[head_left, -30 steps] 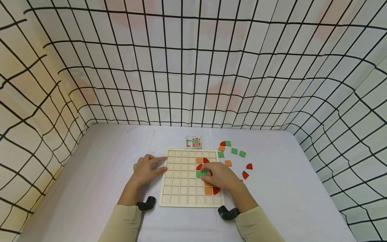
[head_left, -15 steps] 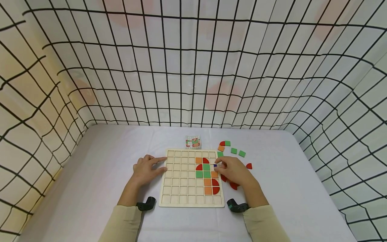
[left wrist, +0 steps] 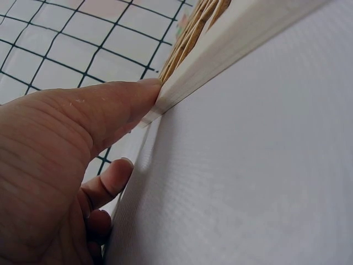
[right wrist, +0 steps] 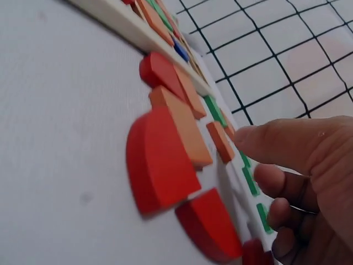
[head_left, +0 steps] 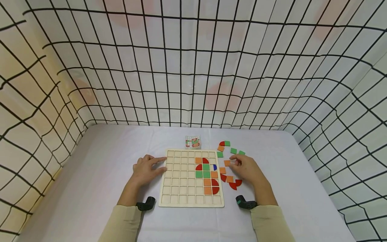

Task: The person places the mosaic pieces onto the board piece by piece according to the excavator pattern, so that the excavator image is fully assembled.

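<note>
The wooden grid board [head_left: 183,181] lies flat with orange, green and red pieces in its right-hand squares. A blue piece [head_left: 215,167] sits in a square by its right edge. My left hand [head_left: 147,170] is at the left side, index fingertip and thumb touching the edge; the left wrist view shows the thumb [left wrist: 118,105] straight against the wooden rim. Right of the board, my right hand [head_left: 246,168] is over the loose pieces, fingertips beside an orange square tile [head_left: 227,163]. In the right wrist view the thumb [right wrist: 276,141] is straight near that tile, with nothing between the fingers.
Loose red quarter-circle pieces [head_left: 232,186] and orange tiles [head_left: 229,179] lie by the board's right edge. Several green tiles [head_left: 233,151] are farther back. A small pattern card [head_left: 192,142] lies behind the board. Black wire mesh [head_left: 193,84] surrounds the table's back and sides.
My right hand has moved from over the board to the loose pieces at its right. The blue piece, at its fingertips half a second ago, now lies in the board. The left hand stays still.
</note>
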The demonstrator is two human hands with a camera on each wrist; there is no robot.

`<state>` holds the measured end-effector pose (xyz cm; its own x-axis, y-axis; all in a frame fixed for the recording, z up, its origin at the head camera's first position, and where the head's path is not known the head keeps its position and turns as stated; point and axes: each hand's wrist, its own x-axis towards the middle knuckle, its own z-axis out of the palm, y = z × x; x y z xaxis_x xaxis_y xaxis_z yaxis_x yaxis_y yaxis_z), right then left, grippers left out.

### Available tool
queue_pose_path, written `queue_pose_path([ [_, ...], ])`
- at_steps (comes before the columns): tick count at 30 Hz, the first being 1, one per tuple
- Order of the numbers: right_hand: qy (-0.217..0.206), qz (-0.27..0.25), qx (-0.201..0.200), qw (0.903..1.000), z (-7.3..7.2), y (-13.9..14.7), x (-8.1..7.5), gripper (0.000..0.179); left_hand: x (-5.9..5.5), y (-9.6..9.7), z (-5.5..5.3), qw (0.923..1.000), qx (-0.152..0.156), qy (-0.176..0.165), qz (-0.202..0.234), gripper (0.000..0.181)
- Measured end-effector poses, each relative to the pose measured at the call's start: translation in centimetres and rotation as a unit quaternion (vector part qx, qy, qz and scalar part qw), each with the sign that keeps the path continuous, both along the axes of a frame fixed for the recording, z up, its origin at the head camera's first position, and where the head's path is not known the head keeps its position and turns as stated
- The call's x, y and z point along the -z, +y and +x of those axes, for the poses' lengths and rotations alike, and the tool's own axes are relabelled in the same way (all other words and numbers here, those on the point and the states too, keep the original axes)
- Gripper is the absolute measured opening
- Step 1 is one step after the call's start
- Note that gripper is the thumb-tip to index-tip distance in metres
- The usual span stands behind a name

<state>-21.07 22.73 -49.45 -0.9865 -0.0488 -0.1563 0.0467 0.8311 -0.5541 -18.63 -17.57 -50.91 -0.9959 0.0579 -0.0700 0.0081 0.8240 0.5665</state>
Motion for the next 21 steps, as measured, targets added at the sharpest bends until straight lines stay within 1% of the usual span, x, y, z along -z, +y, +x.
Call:
queue_pose_path([
  [3, -0.015, 0.002, -0.002, 0.9999, -0.10, 0.18, 0.24, 0.038, 0.01, -0.04, -0.02, 1.0000, -0.001, -0.001, 0.001, 0.048],
  [5, -0.017, 0.007, -0.009, 0.9998, -0.17, 0.17, 0.44, 0.040, 0.02, -0.04, -0.03, 1.0000, -0.001, -0.001, 0.002, 0.048],
  [9, -0.011, 0.016, -0.013, 0.9997, -0.20, 0.03, 0.85, 0.037, 0.06, -0.07, -0.05, 1.0000, -0.001, -0.002, 0.001, 0.049],
  [13, -0.002, 0.025, -0.004, 0.9997, -0.14, -0.11, 1.06, 0.033, 0.12, -0.14, -0.05, 1.0000, 0.000, -0.003, 0.000, 0.048],
  [21, 0.003, 0.037, 0.003, 0.9993, -0.02, -0.20, 0.93, 0.032, 0.08, -0.11, -0.02, 1.0000, 0.003, -0.001, 0.001, 0.048],
])
